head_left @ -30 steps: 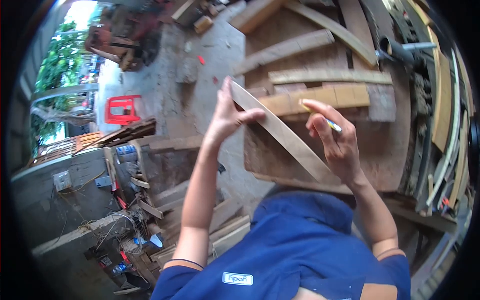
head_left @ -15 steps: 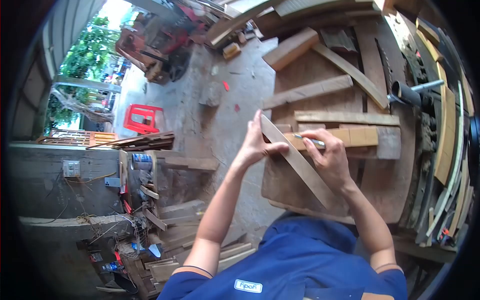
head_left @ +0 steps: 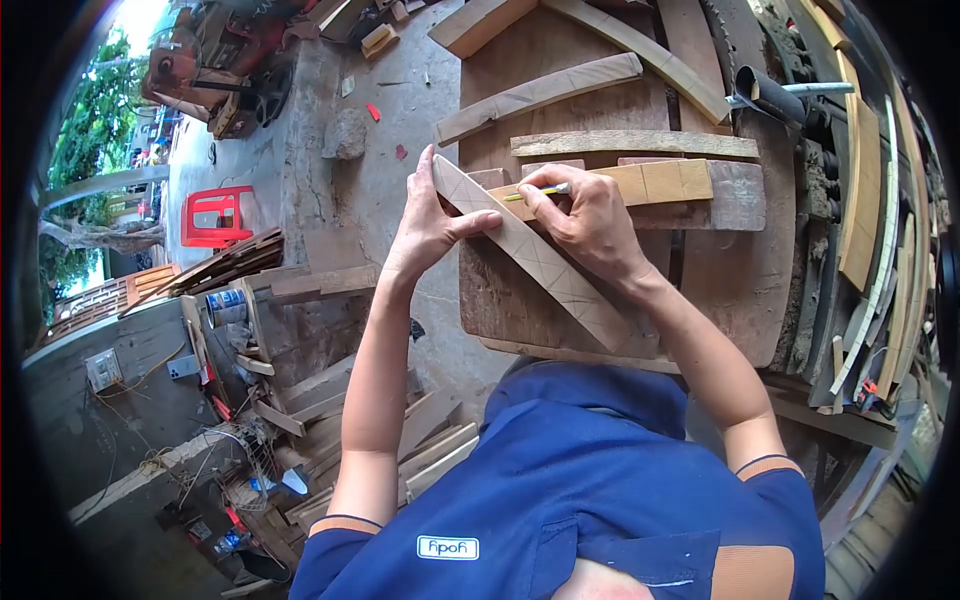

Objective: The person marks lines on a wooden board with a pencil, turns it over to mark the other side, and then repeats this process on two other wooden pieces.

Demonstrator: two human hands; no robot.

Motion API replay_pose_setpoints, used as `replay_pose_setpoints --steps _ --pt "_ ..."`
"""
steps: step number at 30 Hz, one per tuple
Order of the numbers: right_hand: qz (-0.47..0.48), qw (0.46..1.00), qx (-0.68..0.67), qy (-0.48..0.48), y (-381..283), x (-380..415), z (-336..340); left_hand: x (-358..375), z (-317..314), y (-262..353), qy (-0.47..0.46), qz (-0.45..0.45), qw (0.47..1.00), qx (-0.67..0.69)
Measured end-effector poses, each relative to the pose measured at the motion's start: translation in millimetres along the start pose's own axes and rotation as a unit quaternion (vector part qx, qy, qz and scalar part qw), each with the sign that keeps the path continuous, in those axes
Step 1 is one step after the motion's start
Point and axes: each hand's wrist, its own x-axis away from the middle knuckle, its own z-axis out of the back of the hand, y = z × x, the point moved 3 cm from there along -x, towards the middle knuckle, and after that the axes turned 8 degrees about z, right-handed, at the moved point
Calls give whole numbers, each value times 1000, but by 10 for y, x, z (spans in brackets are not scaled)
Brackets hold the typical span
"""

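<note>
My left hand grips the upper end of a flat wooden strip, thumb across its face and fingers along the far edge. Pencilled slanting and crossing lines run over that face. The strip slants toward my body across the worktable. In my right hand is a slim pencil or pen, pinched between the fingers. Its point is at the left end of a yellowish wooden bar, close to the strip's edge. Lines cross this bar too, and my right hand partly hides it.
Beyond lie a rough wooden batten, a longer curved piece and another slanting piece. A dark tube and stacked boards line the right side. A red stool stands on the floor at left.
The view has shifted, so the scene sits further up and left. More of the strip's lined face shows now. Both hands keep their holds, and the pencil or pen stays near the strip's edge.
</note>
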Motion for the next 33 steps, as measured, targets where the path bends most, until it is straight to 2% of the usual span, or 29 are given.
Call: replay_pose_setpoints --steps 7,9,15,19,22,26,28,30,33 --pt "36 998 52 -8 94 -102 -167 11 3 31 -2 2 1000 9" --pt "90 993 73 8 82 -111 -189 16 4 33 -2 5 1000 9" --pt "32 999 27 28 13 -48 -106 14 -8 -2 9 -4 1000 8" --pt "30 999 15 31 37 -51 -140 21 -2 25 7 -7 1000 7" --pt "66 996 53 23 70 -91 -196 0 5 11 7 -13 1000 -10" --pt "14 999 50 1 36 -98 -195 -2 4 19 11 -16 1000 -19" --pt "80 992 97 -1 13 -54 -131 0 1 9 12 -13 1000 -22" --pt "87 992 94 -6 -46 31 -61 -23 -10 -35 14 -19 1000 -9" --pt "21 999 48 -14 -81 47 -41 -30 -10 -38 -5 -7 1000 -14"
